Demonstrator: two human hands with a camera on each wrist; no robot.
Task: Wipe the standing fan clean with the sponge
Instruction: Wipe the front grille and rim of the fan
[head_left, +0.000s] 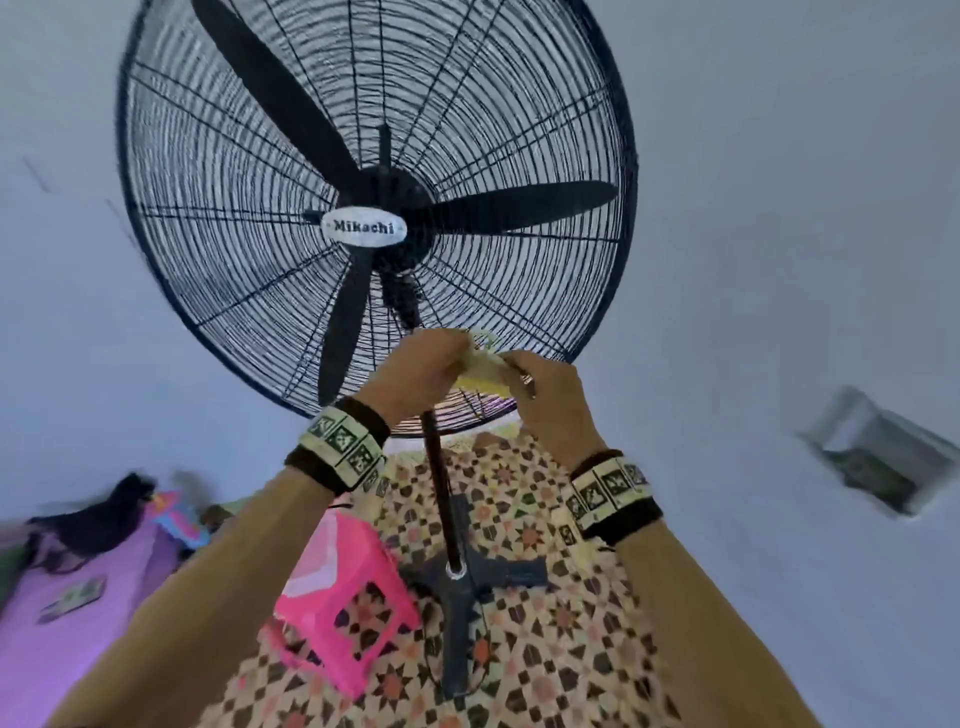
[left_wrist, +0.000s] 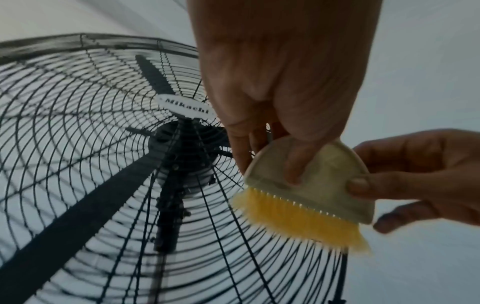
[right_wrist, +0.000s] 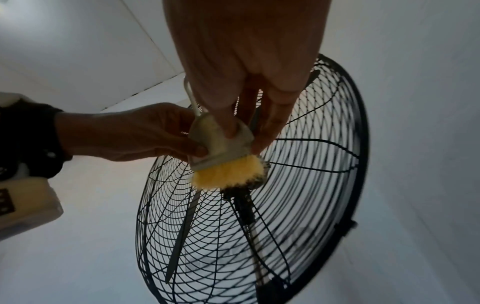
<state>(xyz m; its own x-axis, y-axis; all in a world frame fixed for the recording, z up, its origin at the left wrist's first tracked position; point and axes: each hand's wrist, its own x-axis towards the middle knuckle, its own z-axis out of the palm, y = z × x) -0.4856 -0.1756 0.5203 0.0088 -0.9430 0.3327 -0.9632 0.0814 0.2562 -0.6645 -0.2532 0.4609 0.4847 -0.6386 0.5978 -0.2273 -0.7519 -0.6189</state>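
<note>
A black standing fan (head_left: 363, 227) with a wire cage and a white Mikachi badge rises in front of me, on a thin pole (head_left: 441, 493). The cleaning tool looks like a small brush (left_wrist: 319, 185) with a pale half-round body and yellow bristles, not a plain sponge. I hold it just in front of the cage's lower rim. My left hand (head_left: 447, 353) grips the body from above, fingers curled over it. My right hand (head_left: 514, 364) pinches its right corner between thumb and fingers. In the right wrist view the brush (right_wrist: 221, 144) has its bristles against the cage wires.
A pink plastic stool (head_left: 343, 613) stands left of the fan's cross-shaped base (head_left: 467, 577) on a patterned floor covering (head_left: 545, 649). Purple fabric and dark things (head_left: 78, 571) lie at the far left. A grey wall fixture (head_left: 878, 457) sits on the white wall to the right.
</note>
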